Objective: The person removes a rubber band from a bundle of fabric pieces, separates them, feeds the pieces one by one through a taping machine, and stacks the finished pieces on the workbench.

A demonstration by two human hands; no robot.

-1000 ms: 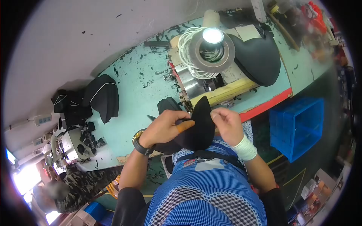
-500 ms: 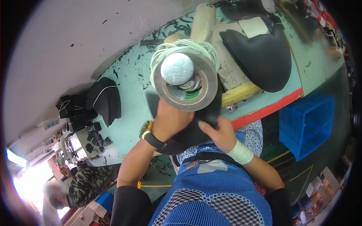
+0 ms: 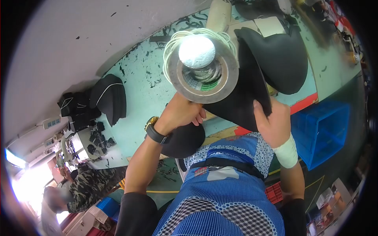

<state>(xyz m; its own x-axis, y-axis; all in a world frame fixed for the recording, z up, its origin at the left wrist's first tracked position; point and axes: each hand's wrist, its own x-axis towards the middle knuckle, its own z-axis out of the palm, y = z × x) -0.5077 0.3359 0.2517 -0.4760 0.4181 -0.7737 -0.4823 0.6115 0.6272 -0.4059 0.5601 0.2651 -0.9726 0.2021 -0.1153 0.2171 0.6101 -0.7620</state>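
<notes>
My right hand (image 3: 275,124), its wrist wrapped in white, grips the near right edge of a black curved panel (image 3: 248,88), thumb on top. The panel's left end reaches toward my left hand (image 3: 184,114), which wears a watch (image 3: 151,125). My left fingers are curled; part of that hand is hidden behind a grey metal ring (image 3: 228,80), so what it holds does not show. Below my left wrist, another black rounded piece (image 3: 183,141) lies at the table's front edge. The ring has a shiny round cap (image 3: 197,51) and pale coiled cord (image 3: 169,59) around it.
More black panels (image 3: 285,65) lie at the right of the green table (image 3: 138,94), and others (image 3: 108,98) stand at the left. Black scraps litter the tabletop. A blue crate (image 3: 321,131) stands on the floor at right. A person in camouflage (image 3: 92,183) is at lower left.
My right hand has moved right and up with the black panel, away from my left hand. My left hand has shifted slightly right and up. The ring now sits a little higher in view.
</notes>
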